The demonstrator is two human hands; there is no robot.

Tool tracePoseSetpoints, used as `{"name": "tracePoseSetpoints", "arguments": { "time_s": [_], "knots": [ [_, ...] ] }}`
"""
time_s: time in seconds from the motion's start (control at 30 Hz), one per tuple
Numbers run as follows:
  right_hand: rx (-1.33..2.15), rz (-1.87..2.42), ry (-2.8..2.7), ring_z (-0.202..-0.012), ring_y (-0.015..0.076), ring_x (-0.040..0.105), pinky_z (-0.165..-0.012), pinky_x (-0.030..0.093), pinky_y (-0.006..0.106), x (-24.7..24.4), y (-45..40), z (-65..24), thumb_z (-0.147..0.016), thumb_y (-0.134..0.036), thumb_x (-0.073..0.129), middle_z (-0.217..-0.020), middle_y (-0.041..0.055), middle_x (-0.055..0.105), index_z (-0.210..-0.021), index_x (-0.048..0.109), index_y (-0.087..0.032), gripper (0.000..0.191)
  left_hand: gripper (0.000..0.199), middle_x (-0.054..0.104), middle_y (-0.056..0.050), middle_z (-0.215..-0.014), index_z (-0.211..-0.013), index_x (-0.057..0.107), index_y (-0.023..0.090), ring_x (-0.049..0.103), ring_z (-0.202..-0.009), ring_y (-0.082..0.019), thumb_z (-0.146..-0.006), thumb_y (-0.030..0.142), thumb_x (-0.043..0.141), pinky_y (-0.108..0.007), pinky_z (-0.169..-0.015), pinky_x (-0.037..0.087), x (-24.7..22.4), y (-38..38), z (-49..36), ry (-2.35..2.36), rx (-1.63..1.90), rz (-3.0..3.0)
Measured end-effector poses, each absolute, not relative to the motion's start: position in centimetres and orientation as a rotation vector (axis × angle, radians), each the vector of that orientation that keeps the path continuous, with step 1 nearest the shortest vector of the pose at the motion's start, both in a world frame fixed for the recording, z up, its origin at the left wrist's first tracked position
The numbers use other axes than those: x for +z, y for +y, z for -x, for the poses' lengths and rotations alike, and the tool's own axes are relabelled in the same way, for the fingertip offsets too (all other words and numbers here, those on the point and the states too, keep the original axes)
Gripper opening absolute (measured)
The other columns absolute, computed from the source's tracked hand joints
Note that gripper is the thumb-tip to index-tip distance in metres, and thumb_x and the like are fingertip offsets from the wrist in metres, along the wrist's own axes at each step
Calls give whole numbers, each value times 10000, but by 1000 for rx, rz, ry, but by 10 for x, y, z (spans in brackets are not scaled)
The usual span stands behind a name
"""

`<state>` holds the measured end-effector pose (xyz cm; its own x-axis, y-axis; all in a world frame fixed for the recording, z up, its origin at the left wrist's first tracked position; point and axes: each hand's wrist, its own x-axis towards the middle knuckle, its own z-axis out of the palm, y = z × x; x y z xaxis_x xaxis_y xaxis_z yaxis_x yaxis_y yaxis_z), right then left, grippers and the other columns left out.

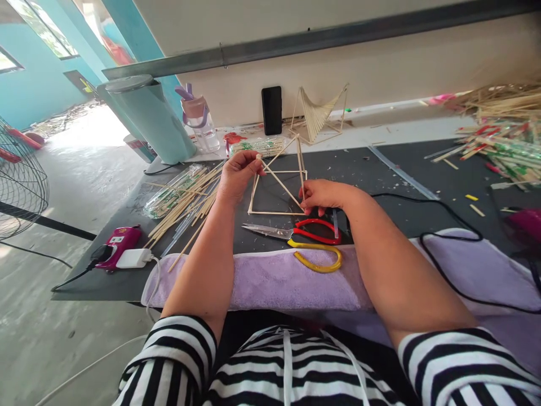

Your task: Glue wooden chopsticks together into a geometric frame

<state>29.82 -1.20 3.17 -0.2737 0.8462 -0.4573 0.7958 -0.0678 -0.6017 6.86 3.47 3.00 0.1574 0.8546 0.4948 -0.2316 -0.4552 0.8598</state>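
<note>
A frame of thin wooden sticks [276,213] stands on the dark table between my hands, with a square base and slanting sticks above it. My left hand [240,172] pinches a corner of the frame at its upper left. At its lower right corner, the fingers of my right hand [316,196] close round an upright stick. Just below the frame lie scissors [318,265] with red and yellow handles, their blades pointing left. Loose sticks [186,211] are spread to the left of my left forearm.
A finished-looking stick model [319,115] and a phone [271,110] stand by the wall. At left are a teal kettle [152,121], a bottle [203,121] and a pink power strip [122,245]. A purple towel [270,279] lines the front edge; stick bundles [507,141] lie right.
</note>
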Motion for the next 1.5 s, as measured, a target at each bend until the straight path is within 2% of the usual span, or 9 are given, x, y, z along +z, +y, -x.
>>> {"name": "tracePoseSetpoints", "arguments": {
  "time_s": [0.37,0.67,1.27,1.5],
  "knots": [
    [1278,1838,-2096,-816,233,724,-480,515,243,30,-12,-299,-843,-111,605,-889,112,735,-998,488,-170,203,182,667,35,-673,-853,700,194,652,-598,-84,-741,288,809,-219,-651,539,30,33,-68,623,1474,-1521],
    [1285,1849,-2082,-803,215,718,-476,511,232,31,-12,-298,-838,-104,603,-878,103,734,-982,475,-181,208,230,652,44,-668,-827,687,199,632,-592,-79,-710,336,830,-221,-631,545,32,33,-70,602,1467,-1510],
    [1295,1839,-2087,-765,182,720,-492,494,206,24,-9,-303,-864,-181,656,-921,103,749,-1095,499,-159,281,177,644,40,-687,-818,700,207,625,-591,-80,-715,283,823,-226,-632,547,33,33,-71,655,1462,-1475],
    [1297,1834,-2084,-731,181,715,-482,492,217,25,-9,-302,-865,-150,623,-904,93,744,-1090,495,-161,259,143,644,35,-694,-830,704,212,628,-593,-83,-744,261,807,-231,-635,535,32,33,-70,645,1467,-1487]
  ]
}}
